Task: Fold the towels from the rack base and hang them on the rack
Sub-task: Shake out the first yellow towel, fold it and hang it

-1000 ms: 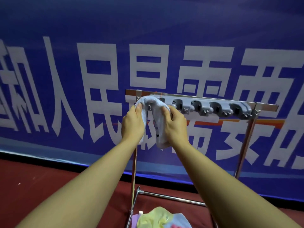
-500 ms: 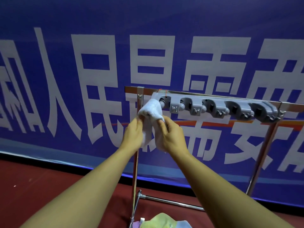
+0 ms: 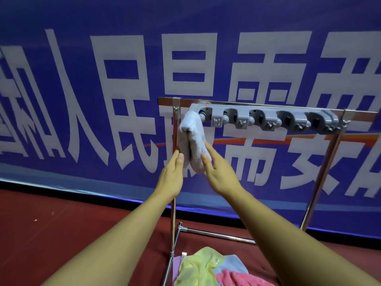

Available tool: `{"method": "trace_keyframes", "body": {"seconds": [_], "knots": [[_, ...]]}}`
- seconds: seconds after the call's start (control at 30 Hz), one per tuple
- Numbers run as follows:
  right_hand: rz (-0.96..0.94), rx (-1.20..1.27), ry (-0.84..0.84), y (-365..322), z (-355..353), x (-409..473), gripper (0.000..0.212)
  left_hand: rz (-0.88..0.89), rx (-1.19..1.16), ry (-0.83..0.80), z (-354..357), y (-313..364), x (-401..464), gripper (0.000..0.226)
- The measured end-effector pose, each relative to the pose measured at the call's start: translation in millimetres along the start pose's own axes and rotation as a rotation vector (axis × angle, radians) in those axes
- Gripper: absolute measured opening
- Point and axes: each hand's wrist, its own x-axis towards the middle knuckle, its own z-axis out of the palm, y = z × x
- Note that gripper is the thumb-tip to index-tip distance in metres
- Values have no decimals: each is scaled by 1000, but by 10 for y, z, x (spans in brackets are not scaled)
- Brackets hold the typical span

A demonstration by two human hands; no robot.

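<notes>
Folded white towel (image 3: 193, 141) draped over the leftmost clip of the grey holder (image 3: 266, 118) on the metal rack (image 3: 321, 178) — centre frame. Left hand (image 3: 172, 178) and right hand (image 3: 221, 176) flanking its lower end, fingers straight and together, gripping nothing. Heaped coloured towels (image 3: 208, 269) at bottom centre.

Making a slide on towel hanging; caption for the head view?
Both open hands, left hand and right hand, flank a white towel hung from the rack's grey holder.

Two bare forearms, no sleeves, watch or rings; bare hands (image 3: 221, 175) with short nails.
</notes>
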Motion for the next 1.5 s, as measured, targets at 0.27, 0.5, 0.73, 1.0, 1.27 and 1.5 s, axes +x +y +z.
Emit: {"method": "trace_keyframes", "body": {"seconds": [0.27,0.5,0.73,1.0,1.27,1.5], "knots": [[49,-418,-196,718,169,-652,62,100,545,-217,324,-682,-600,62],[171,-510,-372,1897,726,-1538,61,20,710,-356,872,-1775,-1156,64],[348,-496,-564,3117,1409,-2372,88,-169,692,-491,1392,-3098,-1616,60],[480,-498,-791,4117,2133,-2812,62,-315,731,-632,1972,-4493,-1817,61],[516,-414,-822,4768,2871,-2920,61,-665,647,-263,2293,-5510,-1722,76],[560,-350,-805,4902,3087,-3054,67,-767,545,-81,2347,-5788,-1591,34]]}}
